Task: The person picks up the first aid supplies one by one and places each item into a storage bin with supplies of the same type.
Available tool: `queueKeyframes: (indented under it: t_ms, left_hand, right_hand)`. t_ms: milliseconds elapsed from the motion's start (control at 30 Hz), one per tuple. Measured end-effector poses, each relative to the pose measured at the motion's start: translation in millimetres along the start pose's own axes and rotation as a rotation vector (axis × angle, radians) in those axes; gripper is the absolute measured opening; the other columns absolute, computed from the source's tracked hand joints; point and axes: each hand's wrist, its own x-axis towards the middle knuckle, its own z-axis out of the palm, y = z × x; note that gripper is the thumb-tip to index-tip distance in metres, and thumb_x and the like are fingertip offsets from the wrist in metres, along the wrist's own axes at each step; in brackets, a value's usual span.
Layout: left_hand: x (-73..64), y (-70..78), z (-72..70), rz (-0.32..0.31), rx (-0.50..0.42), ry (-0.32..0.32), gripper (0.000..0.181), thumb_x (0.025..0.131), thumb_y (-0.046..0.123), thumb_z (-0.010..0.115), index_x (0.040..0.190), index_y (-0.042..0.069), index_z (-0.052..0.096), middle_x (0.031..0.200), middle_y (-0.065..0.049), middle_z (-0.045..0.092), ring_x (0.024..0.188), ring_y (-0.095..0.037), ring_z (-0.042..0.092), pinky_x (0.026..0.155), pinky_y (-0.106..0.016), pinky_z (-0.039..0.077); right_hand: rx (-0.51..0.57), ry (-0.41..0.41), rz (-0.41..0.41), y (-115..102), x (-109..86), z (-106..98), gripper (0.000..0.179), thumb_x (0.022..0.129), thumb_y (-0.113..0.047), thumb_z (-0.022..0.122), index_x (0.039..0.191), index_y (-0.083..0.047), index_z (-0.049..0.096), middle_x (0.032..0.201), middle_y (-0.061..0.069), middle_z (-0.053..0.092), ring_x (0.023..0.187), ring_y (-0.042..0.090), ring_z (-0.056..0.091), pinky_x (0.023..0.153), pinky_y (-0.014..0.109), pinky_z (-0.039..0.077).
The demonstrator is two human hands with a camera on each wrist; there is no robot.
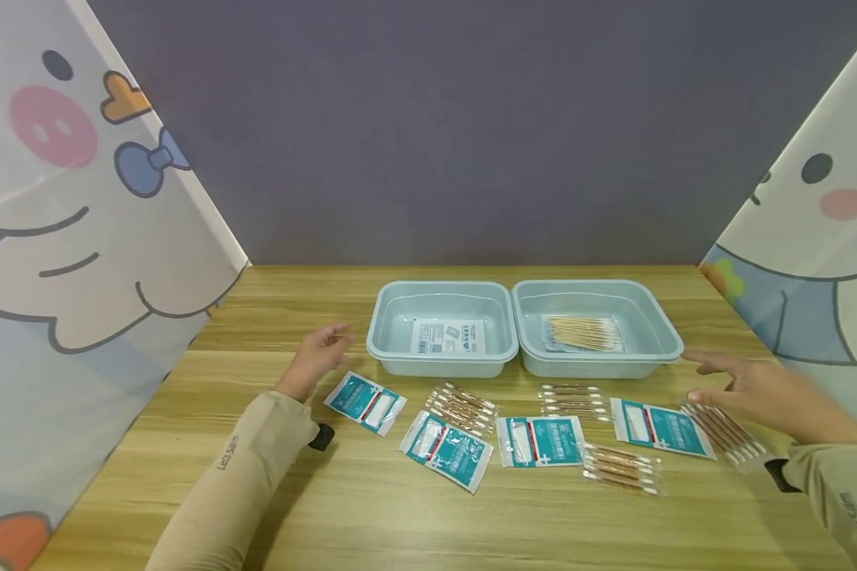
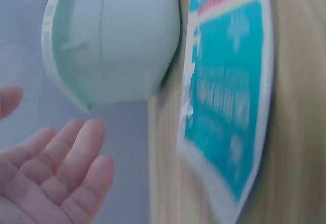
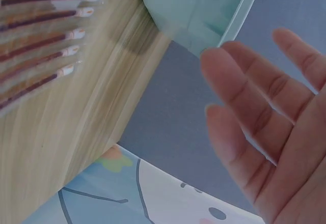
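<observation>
Fingers [image 3: 230,80] relaxed, the left hand [image 1: 317,362] hovers by the left tub [image 1: 443,368], the right hand [image 1: 767,392] by the right tub [image 1: 591,369]; packets [image 1: 553,442] and swabs [image 1: 617,468] lie on the counter [image 1: 400,527]

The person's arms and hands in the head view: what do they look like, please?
The left sleeve and right sleeve are beige, each with small dark lettering. Each sleeve ends near a small black piece. The left hand and right hand are bare.

We've got a cartoon-print left panel [image 1: 107,258] outboard of the left hand [image 1: 317,361], a cartoon-print right panel [image 1: 810,234] outboard of the right hand [image 1: 771,392]. Beyond both we see plain grey wall [image 1: 428,143]; below them, wood-grain tabletop [image 1: 414,527].
</observation>
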Motion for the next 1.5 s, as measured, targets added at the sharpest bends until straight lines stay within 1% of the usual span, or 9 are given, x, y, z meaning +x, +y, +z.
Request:
queueKeyframes:
  t_ms: [133,233,400,467,633,767,1000,1233,1500]
  left_hand:
    - [-0.7,-0.1,10.8,-0.049,-0.067,0.038,0.053,0.099,0.025,0.053,0.142,-0.003,0.040,0.126,-0.026,0.055,0.085,-0.031,0.063,0.079,-0.035,0.055]
    - [-0.4,-2.3,17.9,-0.078,-0.109,0.044,0.050,0.100,0.026,0.052,0.141,-0.001,0.042,0.126,-0.025,0.056,0.086,-0.030,0.064,0.079,-0.033,0.056]
    - [0.6,-6.4,25.2,-0.106,-0.219,0.025,0.046,0.101,0.023,0.050,0.139,-0.001,0.043,0.116,-0.018,0.057,0.076,-0.019,0.064,0.074,-0.029,0.057]
    - [1.0,-7.4,26.6,-0.107,-0.282,0.004,0.046,0.101,0.022,0.050,0.138,-0.003,0.041,0.110,-0.013,0.056,0.071,-0.015,0.062,0.071,-0.026,0.057]
    - [1.0,-8.9,28.1,-0.112,-0.415,-0.046,0.041,0.102,0.021,0.048,0.133,-0.004,0.039,0.102,-0.007,0.051,0.067,-0.011,0.059,0.067,-0.023,0.055]
    - [-0.7,-8.5,30.1,-0.125,-0.488,-0.066,0.031,0.102,0.020,0.046,0.126,0.000,0.040,0.098,-0.005,0.050,0.064,-0.010,0.058,0.065,-0.022,0.055]
    - [-3.5,-5.5,36.4,-0.133,-0.532,-0.061,0.020,0.103,0.015,0.045,0.118,0.004,0.041,0.091,-0.002,0.050,0.060,-0.009,0.058,0.064,-0.022,0.055]
    - [-1.0,-5.2,39.4,-0.104,-0.546,-0.050,0.034,0.099,0.007,0.051,0.127,-0.005,0.037,0.086,-0.001,0.052,0.058,-0.008,0.056,0.062,-0.021,0.055]
    - [0.3,-4.1,41.6,-0.137,-0.555,-0.029,0.038,0.097,0.003,0.054,0.130,-0.006,0.036,0.086,-0.002,0.053,0.061,-0.009,0.055,0.063,-0.020,0.055]
  right_hand:
    - [-0.008,0.023,-0.047,-0.8,0.1,4.8,0.062,0.080,-0.038,0.077,0.125,0.000,0.058,0.102,0.014,0.068,0.068,0.005,0.061,0.054,0.027,0.051]
    - [0.001,0.004,-0.045,-1.8,-0.2,8.6,0.063,0.078,-0.039,0.078,0.123,0.000,0.059,0.104,0.013,0.068,0.071,0.005,0.061,0.054,0.024,0.049]
    - [0.070,-0.063,-0.016,-2.6,-0.1,14.8,0.067,0.079,-0.038,0.078,0.126,0.005,0.057,0.111,0.020,0.065,0.091,0.034,0.063,0.067,0.046,0.055]
    - [0.096,-0.066,-0.017,-2.4,-0.4,16.9,0.067,0.078,-0.036,0.079,0.125,0.006,0.057,0.111,0.022,0.065,0.094,0.040,0.062,0.069,0.053,0.054]
    - [0.111,-0.085,-0.007,-4.6,-0.2,20.8,0.067,0.076,-0.036,0.080,0.124,0.006,0.058,0.108,0.021,0.066,0.093,0.040,0.062,0.069,0.052,0.055]
    - [0.125,-0.129,-0.002,-8.6,3.4,24.8,0.073,0.074,-0.040,0.080,0.126,0.005,0.057,0.108,0.022,0.066,0.095,0.041,0.062,0.069,0.050,0.055]
    - [0.098,-0.121,-0.063,-12.7,6.6,35.1,0.076,0.069,-0.042,0.082,0.126,0.002,0.057,0.119,0.025,0.060,0.098,0.040,0.062,0.074,0.051,0.055]
    - [0.095,-0.115,-0.117,-13.8,9.3,44.8,0.079,0.066,-0.048,0.081,0.123,0.003,0.059,0.118,0.026,0.058,0.102,0.045,0.058,0.076,0.055,0.054]
    - [0.093,-0.157,-0.142,-11.6,12.8,49.0,0.079,0.065,-0.048,0.082,0.122,0.002,0.060,0.115,0.025,0.057,0.094,0.037,0.061,0.068,0.046,0.057]
